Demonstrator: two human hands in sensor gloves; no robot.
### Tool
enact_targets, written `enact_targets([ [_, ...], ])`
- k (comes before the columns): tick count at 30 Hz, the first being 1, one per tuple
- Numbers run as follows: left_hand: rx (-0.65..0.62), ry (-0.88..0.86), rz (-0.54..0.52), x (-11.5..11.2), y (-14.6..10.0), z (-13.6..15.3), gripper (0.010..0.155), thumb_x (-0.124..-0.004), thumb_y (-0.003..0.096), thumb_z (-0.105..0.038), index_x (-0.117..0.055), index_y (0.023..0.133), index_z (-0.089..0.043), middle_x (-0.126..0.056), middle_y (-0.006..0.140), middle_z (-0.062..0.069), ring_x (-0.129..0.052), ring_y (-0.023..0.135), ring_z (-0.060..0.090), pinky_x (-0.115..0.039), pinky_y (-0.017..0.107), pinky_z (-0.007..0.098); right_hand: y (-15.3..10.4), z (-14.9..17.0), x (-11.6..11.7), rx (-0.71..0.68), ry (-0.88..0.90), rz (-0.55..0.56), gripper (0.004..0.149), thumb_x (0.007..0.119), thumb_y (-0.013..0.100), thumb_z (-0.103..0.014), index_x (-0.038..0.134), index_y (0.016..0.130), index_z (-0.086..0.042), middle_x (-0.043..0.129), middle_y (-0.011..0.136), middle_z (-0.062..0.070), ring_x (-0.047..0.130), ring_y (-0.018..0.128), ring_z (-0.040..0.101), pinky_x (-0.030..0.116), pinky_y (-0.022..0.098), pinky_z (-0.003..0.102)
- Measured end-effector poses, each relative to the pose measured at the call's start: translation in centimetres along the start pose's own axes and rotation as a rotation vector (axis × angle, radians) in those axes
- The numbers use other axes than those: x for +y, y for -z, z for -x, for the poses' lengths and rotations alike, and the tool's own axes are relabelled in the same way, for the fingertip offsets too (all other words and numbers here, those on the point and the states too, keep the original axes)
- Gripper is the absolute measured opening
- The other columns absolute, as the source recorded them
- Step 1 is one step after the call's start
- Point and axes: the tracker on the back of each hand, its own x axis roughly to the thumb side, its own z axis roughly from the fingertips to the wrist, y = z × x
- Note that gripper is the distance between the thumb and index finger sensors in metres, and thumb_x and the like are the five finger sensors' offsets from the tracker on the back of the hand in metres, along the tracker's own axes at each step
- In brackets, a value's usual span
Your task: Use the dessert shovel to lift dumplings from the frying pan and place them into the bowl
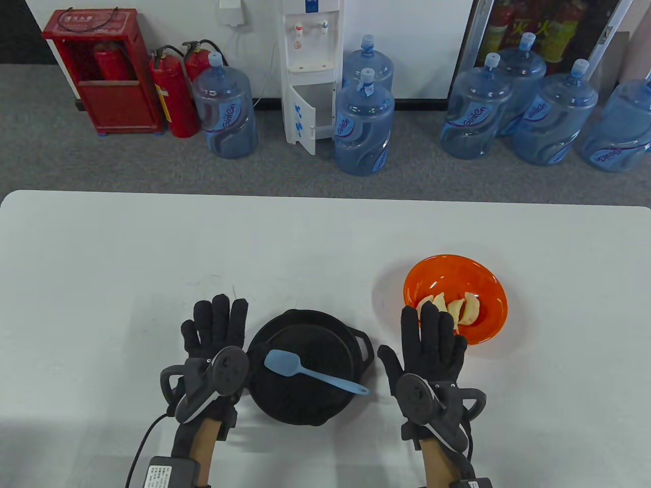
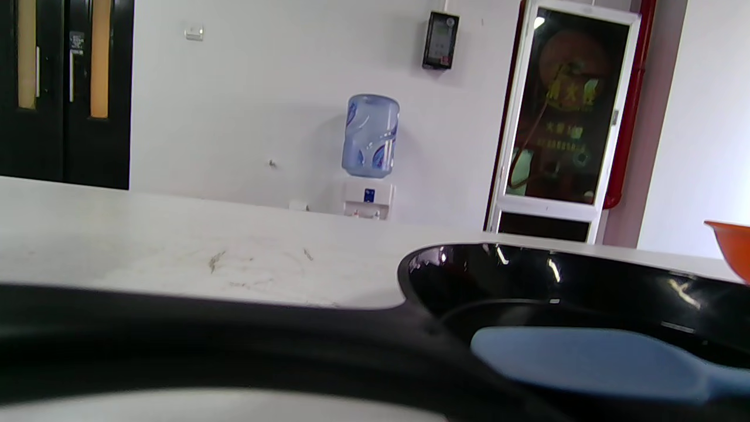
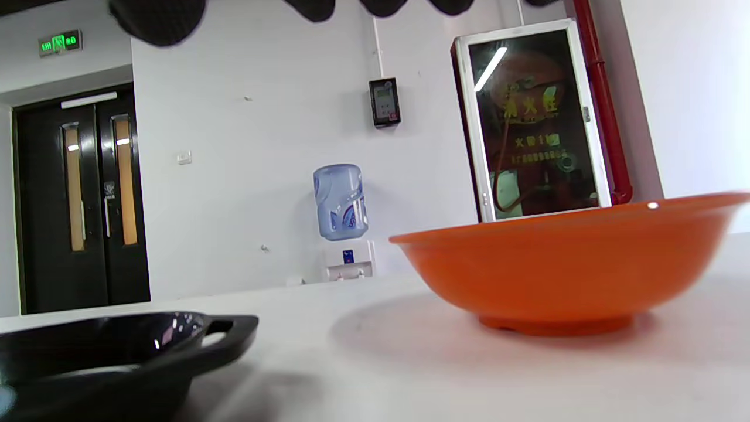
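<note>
shovel (image 1: pixel 310 371) lies across pan (image 1: pixel 305 401) between both flat hands (image 1: pixel 216 335).

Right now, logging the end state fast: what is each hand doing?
Left hand: open, fingers straight, holding nothing.
Right hand: open, fingers straight, holding nothing.

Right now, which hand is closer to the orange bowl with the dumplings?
The right hand. Its fingertips overlap the orange bowl's near rim in the table view. The left hand lies flat on the far side of the frying pan, well away from the bowl.
</note>
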Motion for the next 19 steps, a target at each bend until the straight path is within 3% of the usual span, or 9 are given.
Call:
enact_targets([
  [19, -0.005, 0.019, 0.021, -0.35, 0.07, -0.24, 0.081, -0.049, 0.0469, -0.066, -0.016, 0.114, -0.034, -0.012, 0.121, 0.006, -0.010, 0.111, 0.040, -0.023, 0.078, 0.062, 0.24, -0.11, 0.42, -0.010, -0.009, -0.028, 0.077, 0.052, 0.064, -0.061, 0.023, 0.124, -0.023, 0.014, 0.127, 0.016, 0.019, 0.114, 0.044, 0.030, 0.077, 0.070],
])
